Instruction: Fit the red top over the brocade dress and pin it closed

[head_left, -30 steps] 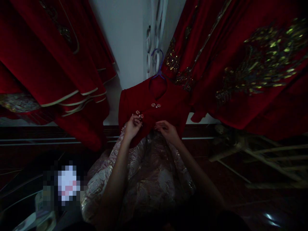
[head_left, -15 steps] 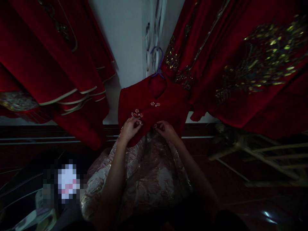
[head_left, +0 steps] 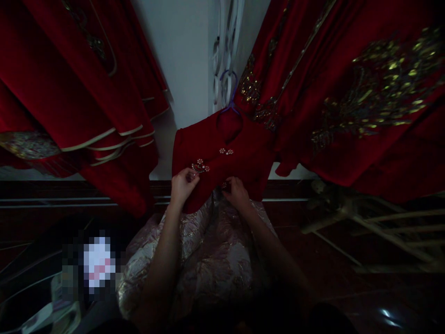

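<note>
A red jacket (head_left: pixel 208 134) with a round neck hangs on a purple hanger (head_left: pixel 230 95) in front of me. Over its front edges sit beaded flower fastenings, one pair (head_left: pixel 225 151) below the neck and a larger beaded ornament (head_left: pixel 200 166) to the left. My left hand (head_left: pixel 183 188) is closed in a pinch on the cloth just under that ornament. On the other side my right hand (head_left: pixel 238 194) pinches the lower front edge beside a small beaded flower (head_left: pixel 224 185). Fingertips of both hands are partly hidden. A shiny pale brocade skirt (head_left: pixel 215 260) spreads below the jacket.
Red garments with pale trim (head_left: pixel 104 134) hang at left, and red garments with gold sequins (head_left: pixel 385 83) at right. A white metal scroll rack (head_left: pixel 224 51) stands behind. Wooden rails (head_left: pixel 392 227) lie at lower right. A blurred-out bright patch (head_left: pixel 99 262) is at lower left.
My left hand has shifted slightly left, and its fingers have curled in more. My right hand has moved a little down and inward over the small flower. The jacket hangs much the same.
</note>
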Demonstrator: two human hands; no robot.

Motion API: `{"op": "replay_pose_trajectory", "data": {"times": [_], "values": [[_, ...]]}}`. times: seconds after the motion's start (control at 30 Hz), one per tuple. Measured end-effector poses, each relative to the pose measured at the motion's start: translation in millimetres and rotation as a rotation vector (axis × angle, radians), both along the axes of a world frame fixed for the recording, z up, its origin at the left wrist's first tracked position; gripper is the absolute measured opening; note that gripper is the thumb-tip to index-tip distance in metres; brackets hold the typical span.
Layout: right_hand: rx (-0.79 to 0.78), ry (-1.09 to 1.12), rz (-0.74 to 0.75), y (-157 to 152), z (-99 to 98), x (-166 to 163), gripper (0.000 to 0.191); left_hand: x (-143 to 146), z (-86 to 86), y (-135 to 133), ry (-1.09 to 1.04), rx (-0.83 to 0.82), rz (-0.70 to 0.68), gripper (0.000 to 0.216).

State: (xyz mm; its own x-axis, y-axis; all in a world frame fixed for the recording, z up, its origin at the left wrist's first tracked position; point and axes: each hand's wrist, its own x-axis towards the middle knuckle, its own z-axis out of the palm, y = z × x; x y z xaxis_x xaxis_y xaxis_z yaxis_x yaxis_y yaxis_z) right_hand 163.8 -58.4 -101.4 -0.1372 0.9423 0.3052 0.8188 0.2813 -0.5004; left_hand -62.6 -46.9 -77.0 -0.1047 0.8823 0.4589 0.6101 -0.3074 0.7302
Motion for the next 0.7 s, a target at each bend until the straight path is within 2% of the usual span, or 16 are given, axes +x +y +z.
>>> {"op": "replay_pose_trajectory", "data": {"times": [0.13, 0.3, 0.5, 0.6, 0.7], "values": [[-0.020, 0.000, 0.019, 3, -0.2, 3, 0.015, -1, -0.5, 1, -0.069, -0.014, 0.010, 0.013], [-0.094, 0.206, 0.107, 7, 2.1, 8, 0.016, -2, -11.1, 7, -0.252, -0.148, -0.278, 0.021], [-0.299, 0.579, 0.396, 3, 10.2, 3, 0.024, 1, -23.9, 9, -0.133, -0.394, -0.442, 0.018], [-0.286, 0.614, 0.366, -1, 10.9, -6, 0.024, 3, -25.7, 8, -0.122, -0.467, -0.534, 0.013], [-0.230, 0.582, 0.286, -3, 6.4, -15, 0.019, 5, -24.4, 5, -0.108, -0.483, -0.567, 0.016]]}}
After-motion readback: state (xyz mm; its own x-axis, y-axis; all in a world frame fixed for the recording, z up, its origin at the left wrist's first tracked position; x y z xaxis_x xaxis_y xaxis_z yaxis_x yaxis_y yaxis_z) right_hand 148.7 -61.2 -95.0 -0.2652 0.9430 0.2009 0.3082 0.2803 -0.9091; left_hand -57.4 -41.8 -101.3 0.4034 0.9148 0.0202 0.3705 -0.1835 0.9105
